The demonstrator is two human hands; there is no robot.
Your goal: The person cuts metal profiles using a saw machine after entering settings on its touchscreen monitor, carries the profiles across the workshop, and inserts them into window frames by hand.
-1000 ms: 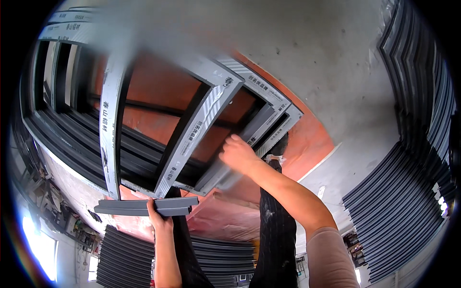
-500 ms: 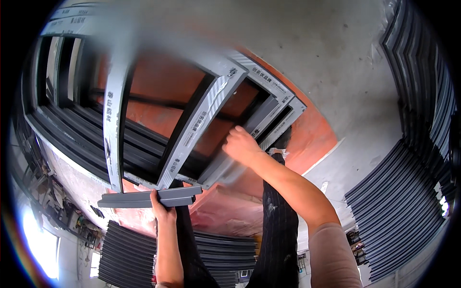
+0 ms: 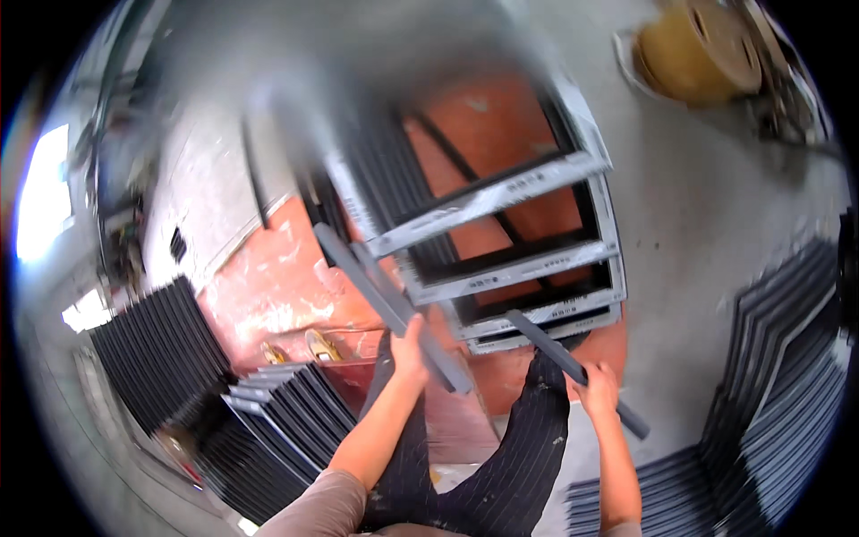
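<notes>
Grey bars (image 3: 365, 278) in both hands (image 3: 410, 356), ends outside

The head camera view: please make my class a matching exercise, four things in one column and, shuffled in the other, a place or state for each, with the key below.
Column one
1. Slim straight dark-grey bar
2. Yellow-brown cylinder
3. Red-orange floor sheet
4. Rectangular frames with pale faces and dark sides

Column two
A. Overlapping one another, right of the view's centre line
B. Spread beneath item 4
C. Held in the person's right hand
D. Near the upper right of the view

Right pairs: 1-C, 2-D, 3-B, 4-A
</notes>
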